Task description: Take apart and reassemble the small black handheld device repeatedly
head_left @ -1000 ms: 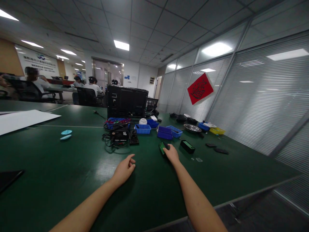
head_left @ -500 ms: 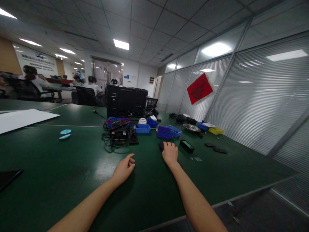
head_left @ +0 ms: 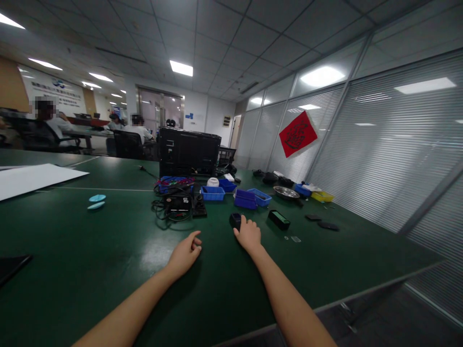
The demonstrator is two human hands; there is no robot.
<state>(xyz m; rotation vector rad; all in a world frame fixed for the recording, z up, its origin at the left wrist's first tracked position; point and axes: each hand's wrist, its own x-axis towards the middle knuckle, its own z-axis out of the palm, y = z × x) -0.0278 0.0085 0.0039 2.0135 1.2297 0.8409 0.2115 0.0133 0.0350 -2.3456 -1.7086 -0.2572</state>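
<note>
My right hand [head_left: 247, 235] lies on the green table [head_left: 108, 250], its fingers closed over a small dark device [head_left: 235, 220] that sticks out past the fingertips. My left hand [head_left: 186, 253] rests on the table to the left of it, fingers loosely curled, holding nothing. A second dark rectangular device [head_left: 279, 220] lies on the table just right of my right hand.
Behind the hands sit a soldering station with tangled cables [head_left: 177, 205], several blue bins [head_left: 248, 198], a yellow bin [head_left: 320, 196], a metal bowl [head_left: 286, 193] and a black box [head_left: 189, 152]. White paper [head_left: 32, 178] lies far left. People sit at desks in the background.
My right hand has drawn the small device to the left and nearer to me. The device's green face no longer shows. My left hand has stayed in place.
</note>
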